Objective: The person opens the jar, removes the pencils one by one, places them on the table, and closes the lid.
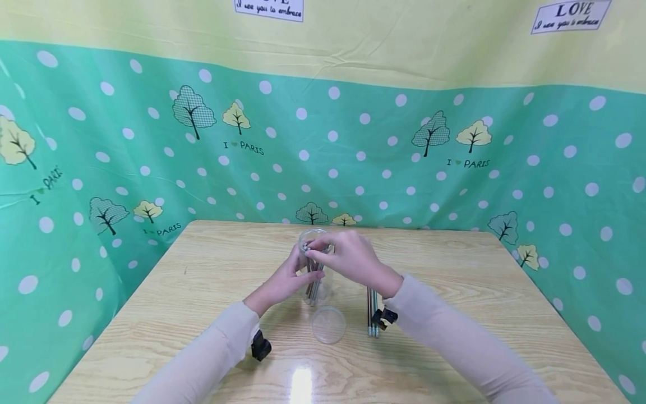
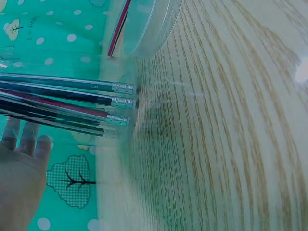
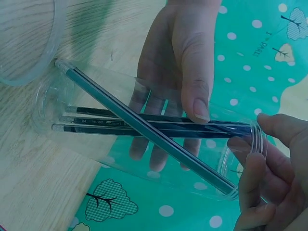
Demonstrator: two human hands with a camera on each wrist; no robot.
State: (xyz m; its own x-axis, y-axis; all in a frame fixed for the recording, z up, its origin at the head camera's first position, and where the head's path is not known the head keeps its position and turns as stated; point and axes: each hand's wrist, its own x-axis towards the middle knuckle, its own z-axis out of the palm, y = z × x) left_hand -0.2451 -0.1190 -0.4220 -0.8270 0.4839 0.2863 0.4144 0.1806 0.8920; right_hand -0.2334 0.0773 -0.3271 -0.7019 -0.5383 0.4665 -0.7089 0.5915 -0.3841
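My left hand (image 1: 290, 278) holds a clear plastic jar (image 3: 115, 163) tilted over the table, its thumb across the near side and its fingers behind. Inside lie several dark striped pencils (image 2: 57, 103), eraser ends toward the jar's base. One pencil (image 3: 144, 127) crosses the others at a slant. At the open mouth, my right hand (image 1: 350, 255) pinches the upper ends of the grouped pencils between thumb and fingers. Its fingertips (image 3: 237, 144) reach just inside the rim.
A round clear lid (image 1: 328, 325) lies on the wooden table (image 1: 202, 314) in front of the jar. Several more pencils (image 1: 372, 322) lie side by side to its right, partly under my right wrist. A green dotted curtain (image 1: 343, 146) hangs behind the table.
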